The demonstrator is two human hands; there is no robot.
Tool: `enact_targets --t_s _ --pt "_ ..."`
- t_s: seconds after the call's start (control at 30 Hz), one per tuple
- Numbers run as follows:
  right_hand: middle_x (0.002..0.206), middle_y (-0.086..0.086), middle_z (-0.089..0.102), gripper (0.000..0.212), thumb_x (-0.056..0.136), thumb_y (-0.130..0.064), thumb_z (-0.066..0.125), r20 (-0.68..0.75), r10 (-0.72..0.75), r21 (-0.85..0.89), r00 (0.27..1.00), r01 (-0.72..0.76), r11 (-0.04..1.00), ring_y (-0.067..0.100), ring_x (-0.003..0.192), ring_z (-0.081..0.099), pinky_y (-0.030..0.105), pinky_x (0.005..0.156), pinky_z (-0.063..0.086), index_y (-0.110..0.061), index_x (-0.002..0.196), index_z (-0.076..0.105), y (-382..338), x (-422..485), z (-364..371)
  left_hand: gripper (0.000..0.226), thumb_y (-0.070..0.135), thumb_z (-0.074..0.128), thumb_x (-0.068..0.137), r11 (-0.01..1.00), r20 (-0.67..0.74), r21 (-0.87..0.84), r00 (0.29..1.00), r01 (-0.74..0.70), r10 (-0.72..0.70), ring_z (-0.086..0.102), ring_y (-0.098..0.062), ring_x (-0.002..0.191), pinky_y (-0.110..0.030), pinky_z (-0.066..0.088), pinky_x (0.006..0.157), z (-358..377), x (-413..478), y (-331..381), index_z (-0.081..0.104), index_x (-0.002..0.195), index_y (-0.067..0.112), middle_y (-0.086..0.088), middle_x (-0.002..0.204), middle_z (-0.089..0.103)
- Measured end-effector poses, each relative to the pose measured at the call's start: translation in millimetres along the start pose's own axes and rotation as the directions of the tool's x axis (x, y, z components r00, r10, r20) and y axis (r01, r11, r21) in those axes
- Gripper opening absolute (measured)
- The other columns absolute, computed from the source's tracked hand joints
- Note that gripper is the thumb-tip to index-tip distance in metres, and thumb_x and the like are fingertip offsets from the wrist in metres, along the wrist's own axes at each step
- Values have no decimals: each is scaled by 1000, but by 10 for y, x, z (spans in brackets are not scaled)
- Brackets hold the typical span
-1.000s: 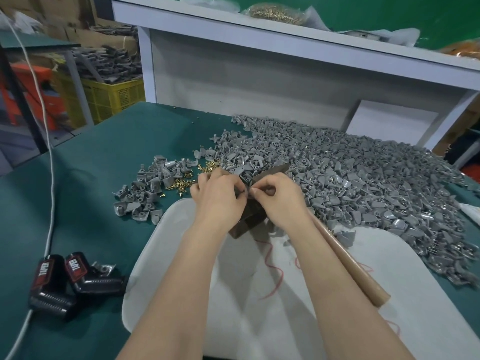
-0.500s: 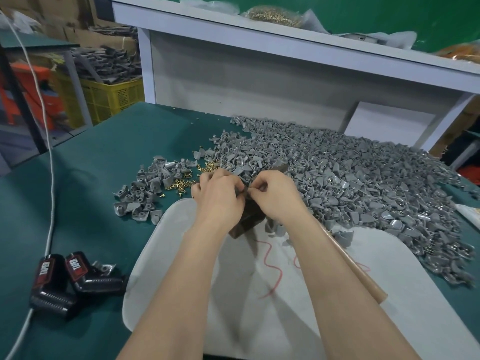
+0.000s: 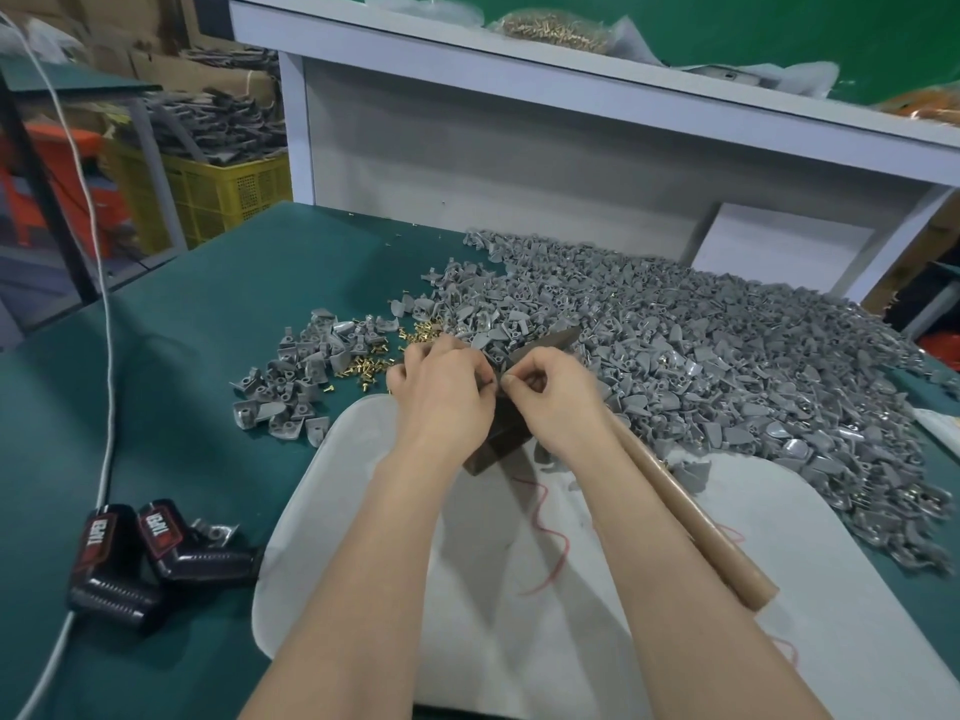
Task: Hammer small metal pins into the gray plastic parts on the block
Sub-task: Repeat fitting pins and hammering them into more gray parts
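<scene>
Pins (image 3: 363,363) look tiny, likely light and slippery: pinch each by its shank. Your left hand (image 3: 441,394) and right hand (image 3: 558,402) curl together over the block (image 3: 493,441); what they pinch is hidden.

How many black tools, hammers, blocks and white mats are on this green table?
Black tools: 2
Hammer: 1
Block: 1
White mat: 1
Total: 5
</scene>
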State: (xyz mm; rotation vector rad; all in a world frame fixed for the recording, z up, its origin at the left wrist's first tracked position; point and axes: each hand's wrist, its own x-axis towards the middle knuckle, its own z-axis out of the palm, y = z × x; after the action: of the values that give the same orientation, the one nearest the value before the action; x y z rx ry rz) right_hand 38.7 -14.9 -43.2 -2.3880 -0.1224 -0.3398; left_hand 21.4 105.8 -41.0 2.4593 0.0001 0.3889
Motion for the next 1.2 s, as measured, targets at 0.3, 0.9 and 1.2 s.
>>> enact_targets --t_s 0.3,0.9,1.2 --pt "89 -9 65 10 90 -22 60 48 3 -25 999 -2 1000 5 79 56 20 72 43 -24 93 69 1 18 -142 11 26 59 89 1000 15 -19 1000 4 -3 35 -23 113 -36 23 90 -22 -7 10 57 79 30 7 111 53" --pt "92 -7 60 31 93 -25 53 61 117 -207 991 -102 973 12 59 57 25 49 43 -26 124 50 -30 -218 -693 16 23 59 90 999 -31 -7 998 53 -53 37 -25 111 -34 19 85 -32 -11 14 56 75 30 7 101 53" --pt "96 -10 66 44 95 -32 52 -25 -53 -403 998 38 914 11 66 58 26 59 51 -57 130 40 -223 -565 -666 13 19 60 89 997 -57 12 996 75 -74 40 -25 112 -34 17 84 -13 18 31 72 84 22 5 102 62"
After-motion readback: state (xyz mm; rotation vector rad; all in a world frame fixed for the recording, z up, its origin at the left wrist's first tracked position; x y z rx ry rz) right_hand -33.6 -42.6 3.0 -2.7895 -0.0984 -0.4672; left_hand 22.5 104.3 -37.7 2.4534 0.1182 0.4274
